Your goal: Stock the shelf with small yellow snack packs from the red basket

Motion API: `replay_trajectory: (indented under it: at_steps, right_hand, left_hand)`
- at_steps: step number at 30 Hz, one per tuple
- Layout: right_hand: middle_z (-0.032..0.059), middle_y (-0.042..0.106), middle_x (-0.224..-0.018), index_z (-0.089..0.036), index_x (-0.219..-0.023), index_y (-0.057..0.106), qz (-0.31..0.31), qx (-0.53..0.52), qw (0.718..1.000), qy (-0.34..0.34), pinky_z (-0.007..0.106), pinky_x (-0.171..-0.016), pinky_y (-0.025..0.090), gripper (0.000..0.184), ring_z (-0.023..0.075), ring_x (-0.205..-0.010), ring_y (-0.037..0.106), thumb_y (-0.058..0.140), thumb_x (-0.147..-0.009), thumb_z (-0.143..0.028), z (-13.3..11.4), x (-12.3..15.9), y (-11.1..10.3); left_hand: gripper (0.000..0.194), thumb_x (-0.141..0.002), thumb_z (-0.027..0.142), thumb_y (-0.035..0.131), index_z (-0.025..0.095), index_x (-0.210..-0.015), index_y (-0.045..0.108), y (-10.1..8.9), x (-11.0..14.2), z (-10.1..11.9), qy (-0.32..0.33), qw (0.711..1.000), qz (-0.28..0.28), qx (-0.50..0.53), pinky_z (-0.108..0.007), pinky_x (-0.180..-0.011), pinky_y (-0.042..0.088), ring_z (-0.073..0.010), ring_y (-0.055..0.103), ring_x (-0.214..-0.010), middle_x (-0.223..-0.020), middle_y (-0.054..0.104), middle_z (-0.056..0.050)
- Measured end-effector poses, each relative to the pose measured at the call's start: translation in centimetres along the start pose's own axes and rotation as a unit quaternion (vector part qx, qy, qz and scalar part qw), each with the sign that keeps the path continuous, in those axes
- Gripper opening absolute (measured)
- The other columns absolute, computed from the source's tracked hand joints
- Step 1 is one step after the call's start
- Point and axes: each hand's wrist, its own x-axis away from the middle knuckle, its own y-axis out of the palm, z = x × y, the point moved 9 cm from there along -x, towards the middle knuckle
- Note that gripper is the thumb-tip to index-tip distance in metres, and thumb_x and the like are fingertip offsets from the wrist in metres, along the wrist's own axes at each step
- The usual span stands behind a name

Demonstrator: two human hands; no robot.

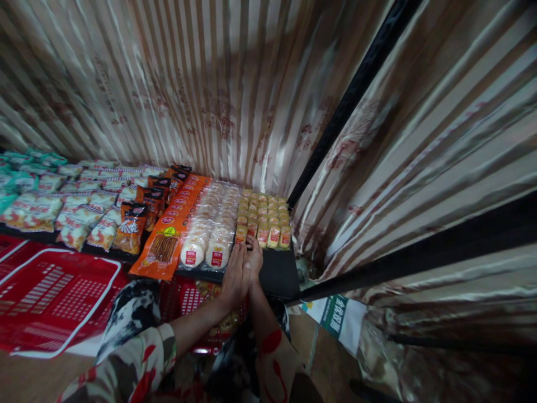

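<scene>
Black shelf [277,271], striped curtain [235,73] behind its back edge. Yellow packs [274,235] at the shelf's right end, laid in columns running from the back edge toward the front; a bare strip lies between them and the front right corner.

Left hand [235,275] and right hand [254,258] together, touching, at the near ends of the leftmost yellow columns. Fingers reach forward onto or just over the packs. Neither hand clenched; whether either pinches a pack, cannot tell.

Just left of the yellow packs: round white crackers [217,254] in clear wrap, in columns, red labels at the near ends. Next, orange packs [161,252], their near end jutting over the front edge. Further left, brown-and-orange bags [129,230], then white bags [75,218] in several rows; green packs [44,158] toward the left end.

Below the front edge: red basket [50,296] at left, white handle lying across it. Second basket [189,298], also red, below the forearms, wrapped goods inside, partly hidden. Dark pole [348,101] rises from near the shelf's back right corner. Printed sheet [335,316] on the floor, right of the front right corner.
</scene>
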Motion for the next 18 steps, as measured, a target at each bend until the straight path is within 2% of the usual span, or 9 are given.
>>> replay_trajectory:
  at_steps: [5,9,12,18]
  right_hand:
    - [0.0053,0.065,-0.098,-0.019,-0.105,0.062,-0.001,0.028,0.999,-0.018,0.029,-0.081,0.046,0.033,0.0156,-0.085,0.057,0.046,-0.078,-0.03,-0.8,-0.7,0.4]
    - [0.0035,0.066,-0.098,-0.021,-0.108,0.061,-0.008,0.033,0.999,-0.026,0.029,-0.079,0.047,0.034,0.0156,-0.084,0.057,0.047,-0.077,-0.03,-0.9,-1.1,0.5]
    - [0.0037,0.065,-0.094,-0.021,-0.107,0.061,-0.008,0.021,0.999,-0.028,0.028,-0.076,0.048,0.034,0.0157,-0.082,0.058,0.048,-0.077,-0.029,-0.5,-1.0,0.4]
    - [0.0052,0.062,-0.098,-0.019,-0.104,0.06,-0.017,-0.036,0.999,-0.029,0.029,-0.077,0.05,0.032,0.0148,-0.084,0.059,0.046,-0.076,-0.026,0.7,-0.7,0.5]
  left_hand:
    - [0.058,-0.091,0.035,0.022,0.004,-0.14,0.032,-0.2,-0.9,0.0,0.003,1.0,-0.009,0.018,-0.044,-0.114,0.02,-0.024,0.025,-0.138,-0.147,0.031,-0.019]
    - [0.059,-0.092,0.037,0.022,0.003,-0.14,0.031,0.5,-1.6,-0.5,0.0,1.0,-0.01,0.028,-0.045,-0.114,0.02,-0.0243,0.024,-0.138,-0.147,0.031,-0.019]
    - [0.06,-0.092,0.038,0.022,0.002,-0.139,0.033,0.9,-2.0,-0.9,-0.007,0.999,0.001,0.039,-0.044,-0.115,0.019,-0.0245,0.026,-0.138,-0.146,0.032,-0.02]
    - [0.054,-0.091,0.036,0.024,0.008,-0.134,0.041,1.2,-2.4,-1.4,-0.025,0.998,0.01,0.057,-0.045,-0.115,0.02,-0.0248,0.03,-0.136,-0.143,0.038,-0.017]
